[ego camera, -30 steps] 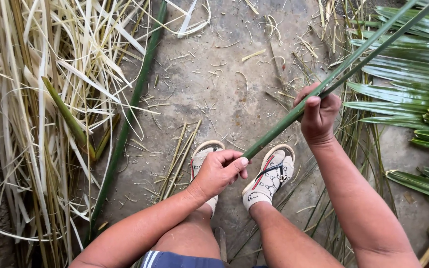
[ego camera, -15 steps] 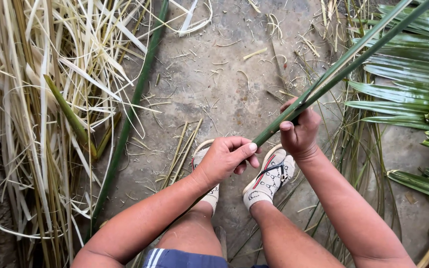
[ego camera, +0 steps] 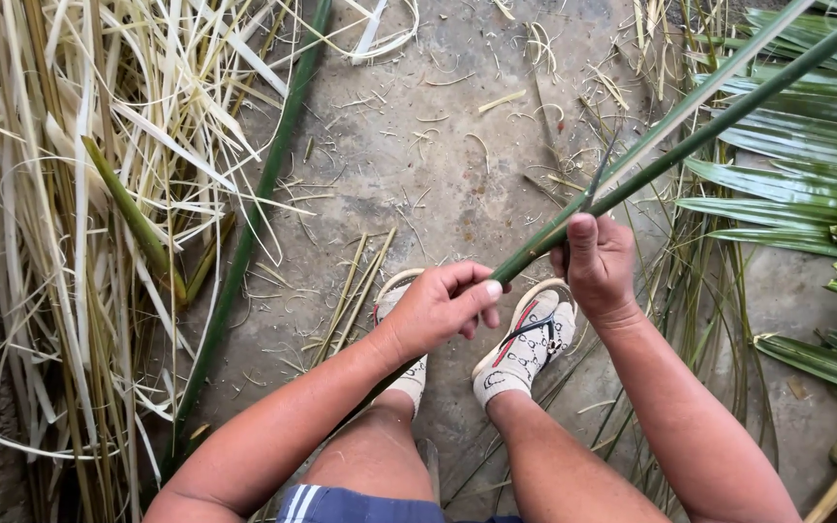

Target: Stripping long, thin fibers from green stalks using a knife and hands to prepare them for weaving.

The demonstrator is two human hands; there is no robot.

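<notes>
A long green palm stalk (ego camera: pixel 690 145) runs from the upper right down to my hands. My left hand (ego camera: pixel 438 308) grips its lower end, thumb on the stalk. Just above, my right hand (ego camera: pixel 598 266) is closed around the same stalk, with a thin dark blade-like thing poking up from the fist. A pale strip (ego camera: pixel 728 73) splits off the stalk toward the upper right. Both hands hover over my feet in patterned socks and sandals (ego camera: pixel 520 339).
A heap of pale dry strips (ego camera: pixel 79 242) fills the left side, with a second green stalk (ego camera: pixel 244 252) lying beside it. Green palm leaflets (ego camera: pixel 806 165) spread at the right. Bare concrete ground (ego camera: pixel 438 165) with scattered scraps lies ahead.
My right hand has slid down the stalk toward my left hand, and the two now sit close together. My left hand has risen a little and closed on the stalk's end.
</notes>
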